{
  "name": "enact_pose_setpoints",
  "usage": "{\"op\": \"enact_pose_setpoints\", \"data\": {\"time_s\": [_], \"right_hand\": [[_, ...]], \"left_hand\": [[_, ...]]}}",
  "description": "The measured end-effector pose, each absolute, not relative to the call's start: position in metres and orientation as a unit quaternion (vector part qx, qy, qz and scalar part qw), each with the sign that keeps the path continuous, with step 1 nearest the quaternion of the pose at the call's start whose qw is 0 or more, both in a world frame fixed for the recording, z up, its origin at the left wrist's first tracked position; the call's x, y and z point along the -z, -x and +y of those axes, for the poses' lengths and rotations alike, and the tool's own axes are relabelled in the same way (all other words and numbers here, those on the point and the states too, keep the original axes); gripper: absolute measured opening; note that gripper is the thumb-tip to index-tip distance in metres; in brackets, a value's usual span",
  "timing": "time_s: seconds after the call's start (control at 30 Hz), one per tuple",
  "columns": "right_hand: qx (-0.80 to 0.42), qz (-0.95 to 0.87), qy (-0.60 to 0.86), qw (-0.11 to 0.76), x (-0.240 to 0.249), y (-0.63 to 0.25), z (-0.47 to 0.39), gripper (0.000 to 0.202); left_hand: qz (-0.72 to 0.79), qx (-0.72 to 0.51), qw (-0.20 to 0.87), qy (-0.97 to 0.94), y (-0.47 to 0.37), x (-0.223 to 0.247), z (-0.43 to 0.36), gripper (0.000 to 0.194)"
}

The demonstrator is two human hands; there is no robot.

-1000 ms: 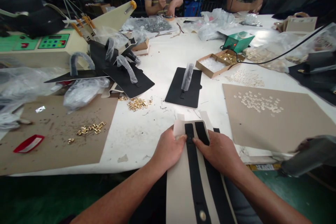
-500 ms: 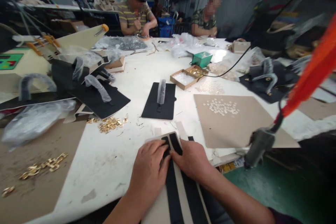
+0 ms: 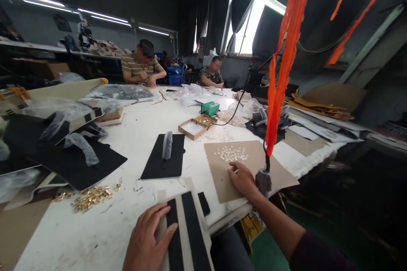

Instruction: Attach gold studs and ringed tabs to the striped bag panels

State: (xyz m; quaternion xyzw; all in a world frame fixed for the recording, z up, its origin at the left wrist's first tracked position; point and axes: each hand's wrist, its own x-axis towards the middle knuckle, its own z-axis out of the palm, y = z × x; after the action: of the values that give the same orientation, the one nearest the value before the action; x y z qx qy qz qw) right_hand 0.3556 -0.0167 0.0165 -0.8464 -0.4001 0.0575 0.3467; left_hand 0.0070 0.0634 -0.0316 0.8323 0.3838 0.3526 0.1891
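At the edge of a white worktable (image 3: pixel 143 118), left of a brown board (image 3: pixel 219 180), touching a black-striped beige panel (image 3: pixel 185 237) with a spread left hand (image 3: pixel 149 233); holding a half-open right hand (image 3: pixel 243 181) over the board, near pale rings (image 3: pixel 231 153).

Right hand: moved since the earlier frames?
Yes. Judged against the brown board, the right hand has gone right and away, off the black-striped panel and over the board, near the small white pieces.
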Motion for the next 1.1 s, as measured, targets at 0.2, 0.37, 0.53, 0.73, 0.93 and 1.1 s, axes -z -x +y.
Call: {"op": "enact_pose_setpoints", "data": {"time_s": [0.2, 0.37, 0.53, 0.73, 0.93, 1.1], "right_hand": [[-0.031, -0.377, 0.890, 0.252, -0.008, -0.407, -0.001, 0.027], [-0.036, -0.394, 0.905, 0.155, -0.010, -0.415, 0.007, 0.019], [-0.024, -0.435, 0.899, 0.040, -0.018, -0.409, 0.003, 0.027], [-0.036, -0.474, 0.878, -0.047, -0.032, -0.408, 0.005, 0.029], [-0.047, -0.534, 0.844, -0.027, -0.046, -0.372, -0.005, 0.033], [-0.218, -0.669, 0.691, 0.166, -0.049, -0.264, -0.009, 0.035]], "left_hand": [[0.386, -0.354, 0.198, -0.829, -0.006, 0.033, 0.063, 0.034], [0.381, -0.362, 0.203, -0.826, -0.006, 0.031, 0.060, 0.030], [0.380, -0.352, 0.234, -0.823, -0.008, 0.017, 0.047, 0.028], [0.401, -0.340, 0.252, -0.813, -0.009, 0.002, 0.033, 0.034], [0.409, -0.340, 0.265, -0.805, -0.010, 0.003, 0.028, 0.038], [0.407, -0.348, 0.265, -0.802, -0.011, 0.002, 0.027, 0.037]]}}
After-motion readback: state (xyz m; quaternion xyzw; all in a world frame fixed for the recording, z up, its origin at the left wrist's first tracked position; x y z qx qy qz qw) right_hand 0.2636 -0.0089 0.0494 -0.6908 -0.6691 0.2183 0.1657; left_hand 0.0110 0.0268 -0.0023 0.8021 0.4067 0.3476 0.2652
